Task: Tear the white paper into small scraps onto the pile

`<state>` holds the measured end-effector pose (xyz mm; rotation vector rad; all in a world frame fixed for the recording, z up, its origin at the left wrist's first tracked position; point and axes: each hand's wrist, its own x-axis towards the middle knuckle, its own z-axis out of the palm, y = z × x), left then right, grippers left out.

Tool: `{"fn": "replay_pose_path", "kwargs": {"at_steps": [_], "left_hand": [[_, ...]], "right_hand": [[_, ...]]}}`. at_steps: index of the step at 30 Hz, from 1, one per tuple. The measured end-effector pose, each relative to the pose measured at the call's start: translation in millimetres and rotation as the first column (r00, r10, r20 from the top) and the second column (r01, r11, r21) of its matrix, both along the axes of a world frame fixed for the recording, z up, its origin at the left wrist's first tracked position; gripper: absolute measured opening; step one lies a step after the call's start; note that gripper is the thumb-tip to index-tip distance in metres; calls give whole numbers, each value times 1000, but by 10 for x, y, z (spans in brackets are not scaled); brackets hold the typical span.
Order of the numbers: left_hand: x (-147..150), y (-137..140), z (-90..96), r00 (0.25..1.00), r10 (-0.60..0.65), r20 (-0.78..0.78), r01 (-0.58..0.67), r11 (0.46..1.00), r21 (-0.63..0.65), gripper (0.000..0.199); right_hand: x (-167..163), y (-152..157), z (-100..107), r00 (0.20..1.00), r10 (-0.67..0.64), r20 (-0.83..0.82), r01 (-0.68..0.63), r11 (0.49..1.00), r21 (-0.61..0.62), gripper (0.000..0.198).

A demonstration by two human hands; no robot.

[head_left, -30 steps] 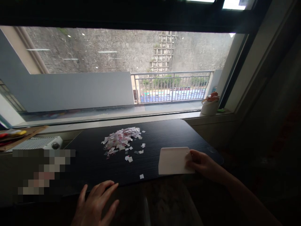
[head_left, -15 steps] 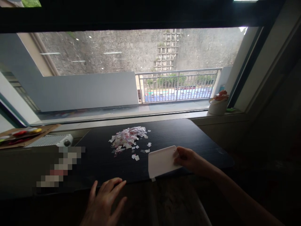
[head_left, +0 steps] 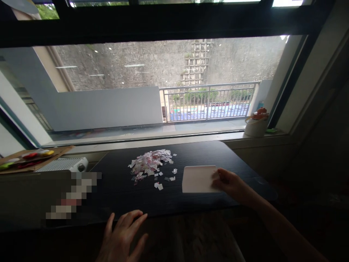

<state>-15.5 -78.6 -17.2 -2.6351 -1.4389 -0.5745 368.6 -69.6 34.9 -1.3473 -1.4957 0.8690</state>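
Observation:
My right hand pinches the right end of a thin white plastic scraper, which is over the right part of the black tabletop. To its left is a heap of small paper scraps, white with some pinkish pieces. A few loose scraps lie apart from the heap, toward the scraper. My left hand is at the near edge of the table with its fingers spread and nothing in them. I cannot tell whether the scraper touches the tabletop.
A white lidded container with an orange-brown top stands on the window sill at the right. At the left are a white slatted appliance and a piece of cardboard with colourful items. A large window rises behind the table.
The scraper has moved away from the near table edge and turned level in my right hand. A scrap seen just below it at the edge no longer shows. My left hand has barely moved.

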Motion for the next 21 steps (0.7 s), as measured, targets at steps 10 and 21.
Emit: {"fn": "replay_pose_path", "kwargs": {"at_steps": [10,21], "left_hand": [[30,-39,91,1000,-21,-17,21,1000,4,35],[96,-87,138,999,-16,47,17,1000,-26,34]], "right_hand": [[-499,437,-22,981,-95,168,79,992,102,15],[-449,291,49,968,-26,248,10,998,65,12]]}}
